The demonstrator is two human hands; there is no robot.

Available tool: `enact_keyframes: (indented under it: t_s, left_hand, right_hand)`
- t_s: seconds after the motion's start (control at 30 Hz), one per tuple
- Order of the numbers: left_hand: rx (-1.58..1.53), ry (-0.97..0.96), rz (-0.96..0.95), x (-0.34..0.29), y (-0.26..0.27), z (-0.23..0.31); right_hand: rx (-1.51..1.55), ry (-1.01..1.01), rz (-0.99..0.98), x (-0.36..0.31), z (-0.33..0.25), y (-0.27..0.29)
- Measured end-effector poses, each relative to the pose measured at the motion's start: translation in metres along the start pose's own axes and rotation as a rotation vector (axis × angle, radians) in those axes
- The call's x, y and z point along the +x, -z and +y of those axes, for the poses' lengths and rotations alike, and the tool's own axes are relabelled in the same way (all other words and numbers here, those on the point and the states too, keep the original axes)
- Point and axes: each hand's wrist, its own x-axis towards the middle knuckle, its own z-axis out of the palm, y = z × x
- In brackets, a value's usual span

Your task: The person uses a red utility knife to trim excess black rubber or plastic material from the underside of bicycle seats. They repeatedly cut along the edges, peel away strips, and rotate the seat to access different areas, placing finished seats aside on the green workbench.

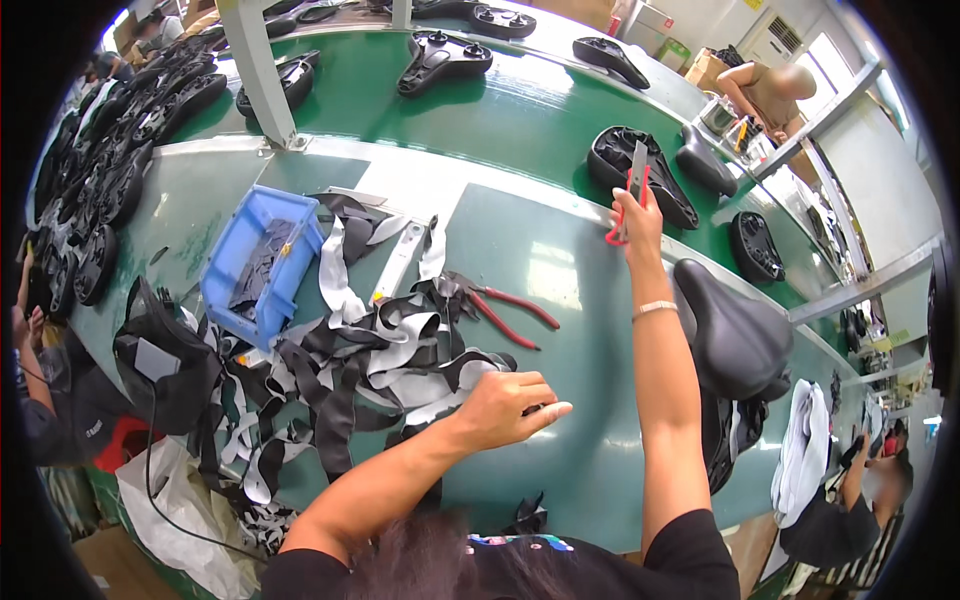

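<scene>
black shirt (600, 575) | short sleeves (692, 550) | multicoloured print (522, 543) | pale right-wrist band (656, 308) | dark hair (420, 562)

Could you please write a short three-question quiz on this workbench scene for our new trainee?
1. Which of the person's hands grips the red-handled tool with a grey metal blade?
2. True or false: the red-handled metal pliers lie to the right of the blue rectangular plastic bin in the picture.
3. Which heap is nearest the left hand?
A) coiled yellow rope
B) tangled black and pale-grey strips
C) stacked white plates

Key:
1. The right hand
2. True
3. B
</scene>
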Motion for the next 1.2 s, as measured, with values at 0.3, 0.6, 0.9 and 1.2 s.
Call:
enact_keyframes:
  t_s: [0.3, 0.6, 0.9, 1.2]
  left_hand:
    - [-0.775, 0.427, 0.209, 0.003, 0.018, -0.014]
    - [-1.268, 0.512, -0.044, 0.007, 0.040, -0.007]
    - [-0.675, 0.706, -0.061, -0.007, 0.049, 0.047]
    - [-0.513, 0.634, -0.095, 0.009, 0.065, 0.069]
  right_hand:
    - [0.187, -0.131, -0.068, -0.078, -0.022, 0.004]
    - [-0.496, 0.086, -0.434, -0.286, -0.075, 0.109]
    - [-0.621, 0.202, -0.518, -0.324, -0.083, 0.138]
    - [-1.163, 0.679, -0.785, -0.305, -0.115, 0.136]
